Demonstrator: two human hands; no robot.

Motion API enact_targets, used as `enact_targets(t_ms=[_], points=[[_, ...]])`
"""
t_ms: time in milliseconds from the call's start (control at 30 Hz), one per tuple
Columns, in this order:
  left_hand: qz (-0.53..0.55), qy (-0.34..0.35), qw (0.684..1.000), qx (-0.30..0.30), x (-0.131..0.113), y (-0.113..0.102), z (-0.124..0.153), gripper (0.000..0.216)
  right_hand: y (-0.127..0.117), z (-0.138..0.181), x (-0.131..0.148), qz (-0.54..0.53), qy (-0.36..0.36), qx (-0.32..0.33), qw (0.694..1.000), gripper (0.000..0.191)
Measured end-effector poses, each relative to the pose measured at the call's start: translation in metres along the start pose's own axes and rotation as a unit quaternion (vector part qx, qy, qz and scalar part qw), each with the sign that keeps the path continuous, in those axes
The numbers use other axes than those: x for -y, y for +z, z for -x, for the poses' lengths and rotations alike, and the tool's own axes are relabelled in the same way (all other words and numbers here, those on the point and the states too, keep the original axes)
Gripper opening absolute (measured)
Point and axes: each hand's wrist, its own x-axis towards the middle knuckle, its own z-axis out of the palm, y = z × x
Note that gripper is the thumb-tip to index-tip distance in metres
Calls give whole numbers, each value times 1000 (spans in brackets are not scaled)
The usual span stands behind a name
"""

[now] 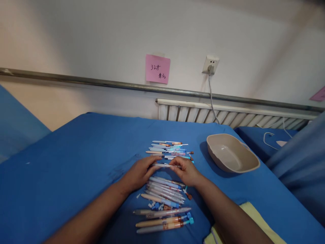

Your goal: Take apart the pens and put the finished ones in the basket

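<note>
My left hand (pixel 144 169) pinches one end of a slim pen (pixel 161 165), held level just above the blue cover. At its other end, my right hand (pixel 185 169) grips a narrow part with thumb and fingertips; the exact part is hard to make out. Beyond my hands lies a row of pens and thin white refills (pixel 172 148). Closer to me rests a pile of clear and pale pen barrels (pixel 165 191). Small blue, white and brown pen pieces (pixel 158 205) lie among them. Several assembled-looking pens (pixel 162 223) with blue and teal ends are nearest.
A beige basin (pixel 232 154) stands on the blue-covered surface (pixel 76 162) at right. A yellow cloth (pixel 250 217) lies under my right forearm. Behind are a radiator (pixel 193 110), a metal rail (pixel 106 81), a plugged socket (pixel 210 64) and a pink note (pixel 157 68).
</note>
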Motion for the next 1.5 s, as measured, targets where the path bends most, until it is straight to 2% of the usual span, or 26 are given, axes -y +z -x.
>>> enact_targets(t_ms=[100,233,300,367,467,567,700,933,1100,1233,1400,1500], points=[[5,-29,999,18,0,0,0,35,0,0,-1,-1,-3,-3,1000,7],[5,20,1000,-13,-3,-2,-1,46,0,1,-3,4,0,3,1000,8],[-1,22,1000,-21,-2,-1,-1,39,1,1,-4,-2,0,4,1000,8],[-1,-10,1000,-15,2,0,-1,33,0,1,-4,-7,4,1,1000,8],[8,-64,998,8,6,-1,-1,35,-3,0,-4,-6,15,-2,1000,7],[-6,-88,996,13,6,-7,-2,36,-9,-1,-7,6,15,5,1000,7],[-49,-83,995,-7,4,-13,-3,35,-18,-1,-16,12,16,19,1000,6],[-59,-80,995,-13,8,-13,-2,33,-30,0,-28,30,47,38,998,7],[-54,-74,996,-16,2,-13,-1,31,-27,0,-23,53,47,16,997,11],[-49,-67,995,-58,2,-15,2,31,-22,0,-21,76,37,19,996,7],[-30,-67,989,-132,15,-18,3,31,-20,1,-20,104,35,31,993,6],[-33,-76,984,-156,21,-20,2,31,-20,1,-17,120,28,40,992,5]])
